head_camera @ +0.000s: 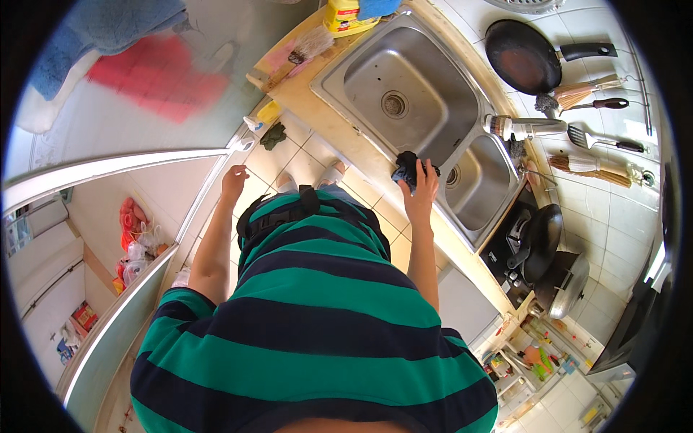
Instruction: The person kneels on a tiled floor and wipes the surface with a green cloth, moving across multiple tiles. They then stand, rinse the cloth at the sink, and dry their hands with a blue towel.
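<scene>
My right hand (421, 189) lies on a dark crumpled cloth (407, 169) at the front rim of the stainless-steel double sink (354, 130), its fingers spread over the cloth. Whether the fingers grip it is not plain. The cloth sits beside the divide between the large basin (417, 97) and the smaller basin (479, 176). My left hand (234, 181) hangs at the left, near the sliding door frame, fingers loosely curled, holding nothing visible. A faucet (525, 128) reaches over the back of the sink.
A brush (311, 46) and a yellow package (344, 16) stand at the counter's far end. A frying pan (522, 57) and spatula (601, 140) hang on the tiled wall. A stove (503, 254) with a wok (544, 238) adjoins the sink. A dark rag (273, 136) lies on the floor.
</scene>
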A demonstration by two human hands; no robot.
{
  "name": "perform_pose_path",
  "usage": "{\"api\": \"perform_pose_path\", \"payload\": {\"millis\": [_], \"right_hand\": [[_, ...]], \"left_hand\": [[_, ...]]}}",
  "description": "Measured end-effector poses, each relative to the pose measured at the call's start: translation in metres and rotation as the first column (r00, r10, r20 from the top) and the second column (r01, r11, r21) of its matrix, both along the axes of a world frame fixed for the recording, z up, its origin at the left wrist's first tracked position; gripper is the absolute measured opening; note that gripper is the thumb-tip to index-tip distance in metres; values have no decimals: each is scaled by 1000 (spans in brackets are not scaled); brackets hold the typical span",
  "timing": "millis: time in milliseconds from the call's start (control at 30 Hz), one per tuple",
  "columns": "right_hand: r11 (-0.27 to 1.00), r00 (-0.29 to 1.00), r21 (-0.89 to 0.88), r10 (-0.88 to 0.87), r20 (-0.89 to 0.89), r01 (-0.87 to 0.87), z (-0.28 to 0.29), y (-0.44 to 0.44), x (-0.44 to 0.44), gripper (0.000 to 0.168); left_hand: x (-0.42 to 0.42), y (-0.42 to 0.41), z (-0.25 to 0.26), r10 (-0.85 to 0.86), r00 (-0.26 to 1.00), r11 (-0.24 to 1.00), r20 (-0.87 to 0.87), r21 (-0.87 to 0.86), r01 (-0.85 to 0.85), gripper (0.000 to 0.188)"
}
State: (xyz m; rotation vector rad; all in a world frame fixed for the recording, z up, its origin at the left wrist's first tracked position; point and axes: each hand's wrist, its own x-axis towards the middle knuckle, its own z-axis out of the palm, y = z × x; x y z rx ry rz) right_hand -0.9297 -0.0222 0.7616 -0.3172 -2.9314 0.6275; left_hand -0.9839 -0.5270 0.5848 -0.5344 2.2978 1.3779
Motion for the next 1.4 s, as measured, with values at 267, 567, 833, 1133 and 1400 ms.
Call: {"api": "perform_pose_path", "payload": {"millis": [267,567,833,1133,1400], "right_hand": [[987,986,-14,161,42,-160,-34,17,5,65],[923,900,-5,375,-222,-386,-62,-116,-144,69],[836,816,103,549,-182,-539,-41,-171,-153,57],[939,943,98,-334,13,331,-59,41,152,57],[21,3,-75,-973,-232,997,-55,163,285,33]], "left_hand": [[41,-15,-4,55,998,993,40,106,-59,26],[133,-28,1,40,997,999,73,33,-43,20],[154,-111,-50,23,952,966,304,240,-100,23],[60,-104,-46,-436,899,897,38,103,430,20],[-48,17,17,-211,951,940,227,312,134,31]]}}
